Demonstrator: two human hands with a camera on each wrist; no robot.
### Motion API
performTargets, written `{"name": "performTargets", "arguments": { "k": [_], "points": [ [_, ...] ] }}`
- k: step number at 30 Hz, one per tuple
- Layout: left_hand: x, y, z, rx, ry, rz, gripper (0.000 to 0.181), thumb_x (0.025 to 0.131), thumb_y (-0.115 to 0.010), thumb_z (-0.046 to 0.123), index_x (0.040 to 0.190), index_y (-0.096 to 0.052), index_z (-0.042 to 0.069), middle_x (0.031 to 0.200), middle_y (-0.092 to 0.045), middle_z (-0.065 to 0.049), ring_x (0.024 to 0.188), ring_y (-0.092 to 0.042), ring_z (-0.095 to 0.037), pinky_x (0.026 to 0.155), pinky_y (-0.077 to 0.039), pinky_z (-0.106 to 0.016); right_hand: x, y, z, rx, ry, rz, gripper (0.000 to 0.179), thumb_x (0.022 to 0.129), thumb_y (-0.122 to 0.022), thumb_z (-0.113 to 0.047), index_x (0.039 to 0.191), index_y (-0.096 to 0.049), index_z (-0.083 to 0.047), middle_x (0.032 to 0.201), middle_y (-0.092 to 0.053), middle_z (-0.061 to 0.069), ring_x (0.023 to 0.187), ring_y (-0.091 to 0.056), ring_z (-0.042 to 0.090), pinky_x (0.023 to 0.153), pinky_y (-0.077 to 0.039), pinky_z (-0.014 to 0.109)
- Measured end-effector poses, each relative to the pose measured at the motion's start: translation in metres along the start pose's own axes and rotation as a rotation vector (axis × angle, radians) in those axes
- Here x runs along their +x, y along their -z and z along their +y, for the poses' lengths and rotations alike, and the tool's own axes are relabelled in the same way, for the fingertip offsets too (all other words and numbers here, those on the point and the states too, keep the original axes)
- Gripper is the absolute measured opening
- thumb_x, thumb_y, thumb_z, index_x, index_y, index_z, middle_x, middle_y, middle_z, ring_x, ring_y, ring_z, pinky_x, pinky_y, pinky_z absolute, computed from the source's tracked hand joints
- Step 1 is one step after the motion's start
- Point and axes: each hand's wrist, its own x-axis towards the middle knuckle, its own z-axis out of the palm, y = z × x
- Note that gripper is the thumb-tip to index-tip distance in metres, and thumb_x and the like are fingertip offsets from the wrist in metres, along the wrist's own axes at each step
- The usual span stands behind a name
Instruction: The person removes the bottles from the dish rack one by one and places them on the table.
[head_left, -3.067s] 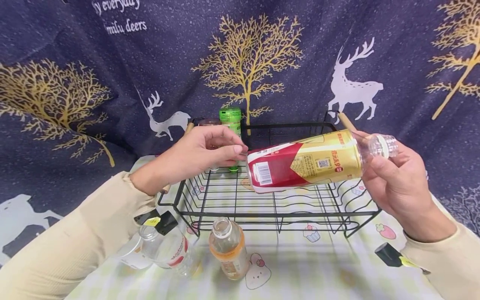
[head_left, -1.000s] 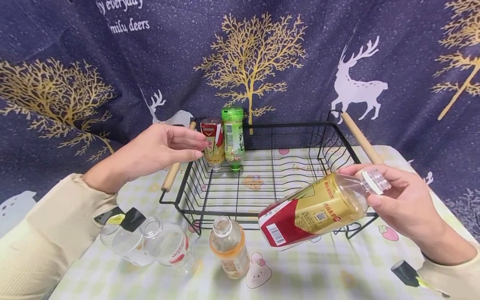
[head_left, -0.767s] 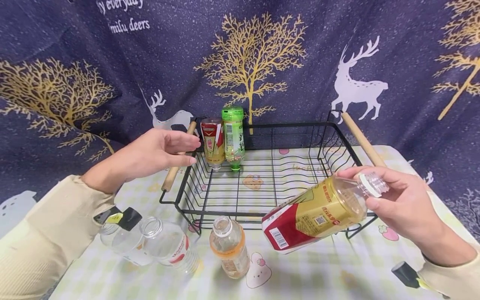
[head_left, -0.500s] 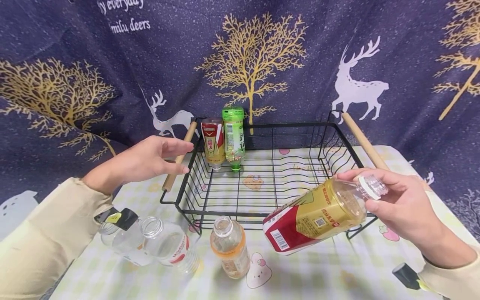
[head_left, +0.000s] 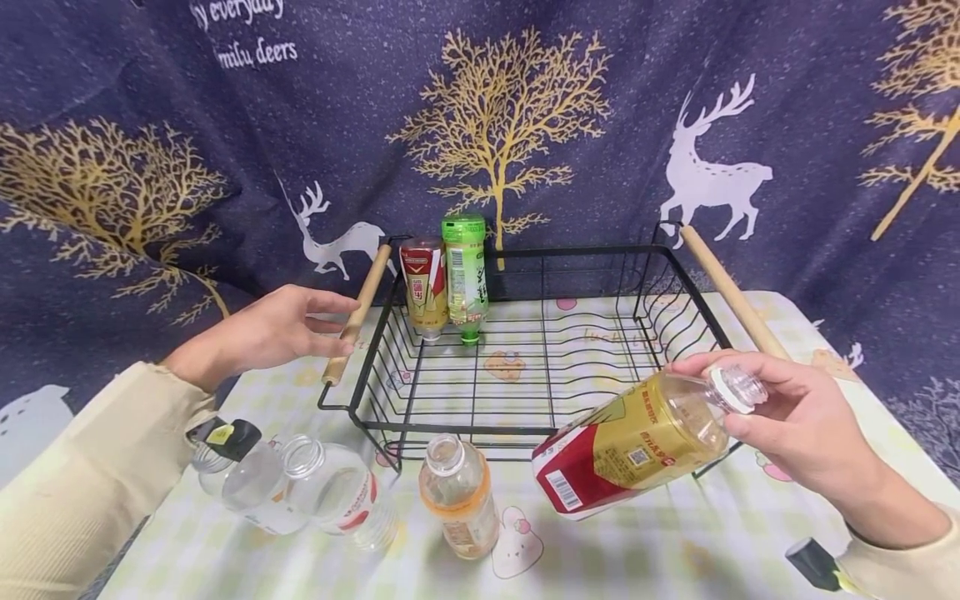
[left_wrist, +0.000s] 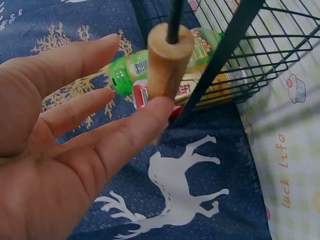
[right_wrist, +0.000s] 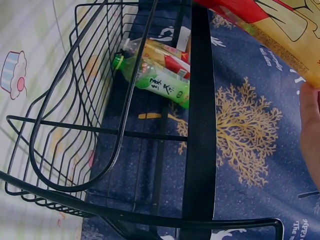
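Observation:
My right hand (head_left: pixel 802 425) holds an uncapped red-and-gold plastic drink bottle (head_left: pixel 622 442) by its clear neck, thumb and fingers curled round it. The bottle lies tilted over the front right of a black wire dish rack (head_left: pixel 465 430), its base pointing left and down. My left hand (head_left: pixel 273 329) holds nothing, its fingers loosely spread beside the rack's left wooden handle (head_left: pixel 367 292). In the left wrist view, a fingertip overlaps that handle (left_wrist: pixel 167 75). Upside down in the rack's back left corner stand another red-and-gold bottle (head_left: pixel 425 287) and a green bottle (head_left: pixel 467 267).
In front of the rack, an empty bottle with an orange band (head_left: pixel 459 500) stands on the checked tablecloth (head_left: pixel 600 558). Clear bottles, one with a red-and-white label (head_left: pixel 341 496), stand to its left. A dark blue curtain (head_left: pixel 337 125) hangs behind the rack.
The left hand has left the held bottle's base and moved left and down to the rack's handle. The right hand has lowered the bottle toward the rack's front, its base dipping further.

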Motion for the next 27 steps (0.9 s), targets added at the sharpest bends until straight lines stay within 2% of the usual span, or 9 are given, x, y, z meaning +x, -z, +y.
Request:
{"name": "performTargets", "arguments": {
  "k": [4,8,13,18,23,27],
  "points": [
    [0.001,-0.001,-0.007,-0.044,-0.005,-0.013,0.06,0.091,-0.072,0.004,0.141,-0.044,-0.015,0.133,-0.058,-0.029,0.124,-0.055,-0.041,0.1,-0.049,-0.049,-0.001,0.0,-0.001,-0.006,-0.019,-0.01,0.052,0.073,-0.046,0.034,0.122,-0.057,0.02,0.126,-0.064,0.022,0.12,-0.061,0.023,0.092,-0.054,0.024],
    [0.001,-0.002,-0.011,-0.045,-0.003,-0.021,0.061,0.091,-0.072,0.003,0.141,-0.044,-0.015,0.13,-0.061,-0.027,0.122,-0.057,-0.041,0.099,-0.05,-0.049,-0.002,0.0,0.0,0.0,-0.039,-0.036,0.051,0.076,-0.053,0.032,0.124,-0.059,0.016,0.128,-0.064,0.021,0.121,-0.06,0.022,0.091,-0.055,0.025],
    [0.002,-0.004,-0.014,-0.067,0.018,-0.04,0.061,0.09,-0.072,0.002,0.142,-0.043,-0.014,0.124,-0.065,-0.024,0.12,-0.059,-0.04,0.099,-0.05,-0.048,-0.003,0.0,0.004,0.016,-0.007,-0.102,0.048,0.076,-0.061,0.029,0.122,-0.06,0.015,0.128,-0.063,0.022,0.124,-0.058,0.025,0.096,-0.052,0.026],
    [0.002,-0.004,-0.016,-0.058,0.044,-0.043,0.063,0.09,-0.073,0.003,0.143,-0.043,-0.012,0.126,-0.063,-0.026,0.119,-0.061,-0.039,0.095,-0.053,-0.044,-0.005,-0.001,0.007,0.017,0.022,-0.141,0.049,0.072,-0.06,0.031,0.118,-0.062,0.013,0.128,-0.063,0.023,0.124,-0.058,0.025,0.099,-0.05,0.026],
    [0.001,-0.004,-0.017,-0.042,0.063,-0.04,0.063,0.09,-0.074,0.006,0.143,-0.044,-0.013,0.122,-0.066,-0.025,0.117,-0.062,-0.038,0.095,-0.053,-0.045,-0.008,-0.004,0.009,-0.03,0.007,-0.142,0.055,0.067,-0.06,0.033,0.118,-0.063,0.013,0.126,-0.064,0.021,0.124,-0.057,0.024,0.098,-0.05,0.025],
    [0.001,-0.005,-0.018,-0.057,0.078,-0.047,0.065,0.09,-0.074,0.006,0.143,-0.043,-0.014,0.122,-0.066,-0.025,0.116,-0.063,-0.036,0.096,-0.052,-0.045,-0.012,-0.007,0.009,-0.089,-0.051,-0.149,0.058,0.066,-0.064,0.033,0.12,-0.063,0.011,0.125,-0.066,0.018,0.123,-0.058,0.02,0.096,-0.05,0.023]
  ]
}}
